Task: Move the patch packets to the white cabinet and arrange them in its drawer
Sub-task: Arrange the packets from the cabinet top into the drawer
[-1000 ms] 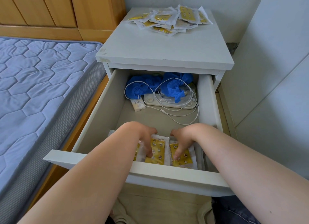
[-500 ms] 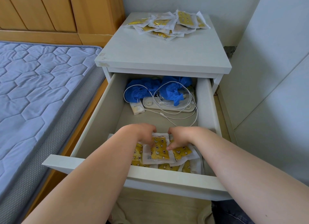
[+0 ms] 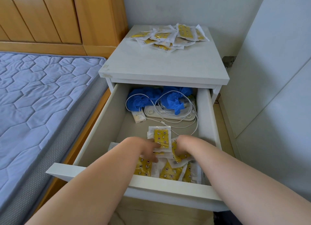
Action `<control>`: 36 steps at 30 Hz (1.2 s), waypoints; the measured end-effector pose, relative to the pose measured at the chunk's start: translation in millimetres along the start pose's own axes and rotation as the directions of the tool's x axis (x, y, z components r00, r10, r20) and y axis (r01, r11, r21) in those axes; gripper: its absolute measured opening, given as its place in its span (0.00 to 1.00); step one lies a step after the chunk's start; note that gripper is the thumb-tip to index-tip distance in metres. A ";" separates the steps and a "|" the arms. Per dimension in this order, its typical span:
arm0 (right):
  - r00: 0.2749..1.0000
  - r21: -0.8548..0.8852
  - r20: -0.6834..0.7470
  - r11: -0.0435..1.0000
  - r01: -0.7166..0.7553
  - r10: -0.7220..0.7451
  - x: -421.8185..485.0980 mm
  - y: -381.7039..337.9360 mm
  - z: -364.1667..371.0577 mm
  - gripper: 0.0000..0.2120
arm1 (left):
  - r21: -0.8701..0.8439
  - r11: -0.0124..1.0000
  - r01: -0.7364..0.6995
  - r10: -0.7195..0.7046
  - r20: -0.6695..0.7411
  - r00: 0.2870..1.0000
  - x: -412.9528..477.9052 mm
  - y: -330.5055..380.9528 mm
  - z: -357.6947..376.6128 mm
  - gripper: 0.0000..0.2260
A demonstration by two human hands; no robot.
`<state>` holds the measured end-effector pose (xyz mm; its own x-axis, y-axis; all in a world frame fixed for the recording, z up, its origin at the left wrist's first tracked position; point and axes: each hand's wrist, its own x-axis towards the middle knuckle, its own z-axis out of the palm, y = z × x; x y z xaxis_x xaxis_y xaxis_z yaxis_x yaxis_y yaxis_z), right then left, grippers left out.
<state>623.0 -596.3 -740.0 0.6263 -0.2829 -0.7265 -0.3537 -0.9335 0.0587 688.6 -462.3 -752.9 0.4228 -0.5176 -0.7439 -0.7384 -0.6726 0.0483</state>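
The white cabinet has its top drawer pulled out. Several yellow star-printed patch packets lie overlapping at the drawer's front. On them sits a small stack of packets, its far end pointing into the drawer. My left hand pinches that stack's near left edge. My right hand curls its fingers down on the packets at the stack's right side; its fingertips are hidden. A loose pile of more packets lies at the back of the cabinet top.
At the drawer's back lie blue gloves, a white cable, a white flat device and a small sachet. A blue mattress with a wooden headboard is on the left. A white panel stands on the right.
Both hands drew together and gathered the spread packets. A small stack now sits on top, pushed farther into the drawer. The view has tilted up and moved back a little.
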 end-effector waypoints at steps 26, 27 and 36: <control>0.980 0.705 -0.197 0.699 0.121 0.029 76.7 -28.6 -1.9 0.08 | 0.149 0.940 0.308 -0.293 -0.113 0.949 18.3 -54.0 -7.4 0.33; 0.979 0.679 -0.202 0.718 0.155 -0.020 78.7 -30.8 -1.2 0.09 | 0.144 0.938 0.314 -0.298 -0.124 0.947 20.0 -54.1 -6.5 0.34; 0.938 0.683 -0.345 0.681 0.264 -0.017 85.9 -30.4 6.1 0.30 | -0.068 0.936 0.345 -0.349 -0.060 0.935 44.8 -45.9 7.7 0.53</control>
<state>683.3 -590.9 -808.4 0.8334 -0.3257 -0.4465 -0.5505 -0.5599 -0.6193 737.4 -450.5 -793.6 0.6850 -0.2810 -0.6722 -0.5093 -0.8444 -0.1661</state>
